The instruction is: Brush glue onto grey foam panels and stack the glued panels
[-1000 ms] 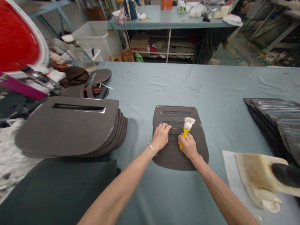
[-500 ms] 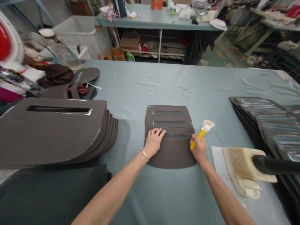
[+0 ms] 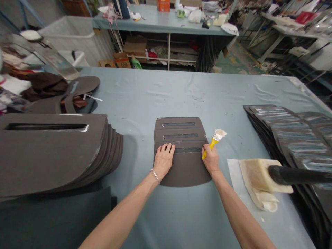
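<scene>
A small stack of dark grey slotted pieces point(image 3: 186, 169) lies fanned in the middle of the blue-grey table point(image 3: 166, 93). My left hand point(image 3: 163, 159) rests flat on the top piece, fingers stretched toward its slot. At the piece's right edge, my right hand point(image 3: 210, 159) is closed round a yellow-handled brush point(image 3: 213, 141). Its whitish bristles point up and right, off the piece.
A tall pile of large grey slotted pieces point(image 3: 52, 152) lies at the left, a fanned row of glossy dark pieces point(image 3: 290, 131) at the right. A stained yellowish pad on white paper point(image 3: 256, 180) sits near my right arm, with a dark blurred object point(image 3: 295, 174) over it.
My right hand has carried the brush from over the slots to the right edge of the piece. My left hand stays on the top piece. The view has shifted to the right.
</scene>
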A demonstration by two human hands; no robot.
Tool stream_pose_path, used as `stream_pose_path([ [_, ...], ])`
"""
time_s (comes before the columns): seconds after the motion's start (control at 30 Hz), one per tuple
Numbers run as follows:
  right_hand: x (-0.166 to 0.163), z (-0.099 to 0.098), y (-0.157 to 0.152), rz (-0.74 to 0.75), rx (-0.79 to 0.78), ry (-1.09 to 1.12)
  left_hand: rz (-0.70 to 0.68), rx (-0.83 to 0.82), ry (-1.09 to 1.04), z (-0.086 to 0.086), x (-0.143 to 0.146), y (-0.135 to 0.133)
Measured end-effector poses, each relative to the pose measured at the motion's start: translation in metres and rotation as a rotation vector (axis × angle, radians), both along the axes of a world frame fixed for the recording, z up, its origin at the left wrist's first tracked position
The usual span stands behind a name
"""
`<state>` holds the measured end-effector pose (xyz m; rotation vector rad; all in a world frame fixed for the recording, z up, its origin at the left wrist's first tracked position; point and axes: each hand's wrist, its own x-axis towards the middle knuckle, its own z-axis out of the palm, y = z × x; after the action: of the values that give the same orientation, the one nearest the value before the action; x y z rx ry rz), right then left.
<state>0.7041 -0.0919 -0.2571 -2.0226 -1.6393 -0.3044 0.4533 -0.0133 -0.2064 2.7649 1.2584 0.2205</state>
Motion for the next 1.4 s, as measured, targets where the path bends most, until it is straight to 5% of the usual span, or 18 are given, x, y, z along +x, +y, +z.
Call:
stream_pose_path([
  [0.37, 0.000, 0.020, 0.011, 0.024, -0.029, -0.010, 0.122, -0.010, -0.052, -0.002, -0.003, -0.003],
  [0.67, -0.034, 0.052, 0.068, 0.425, -0.237, -0.045, 0.113, -0.030, -0.084, 0.007, 0.007, -0.015],
  [1.0, -0.040, 0.032, 0.085, 0.429, -0.234, -0.005, 0.102, -0.035, -0.071, 0.000, 0.003, -0.021],
  [1.4, -0.039, 0.030, 0.086, 0.428, -0.224, -0.018, 0.074, -0.050, -0.062, 0.000, 0.001, -0.021],
])
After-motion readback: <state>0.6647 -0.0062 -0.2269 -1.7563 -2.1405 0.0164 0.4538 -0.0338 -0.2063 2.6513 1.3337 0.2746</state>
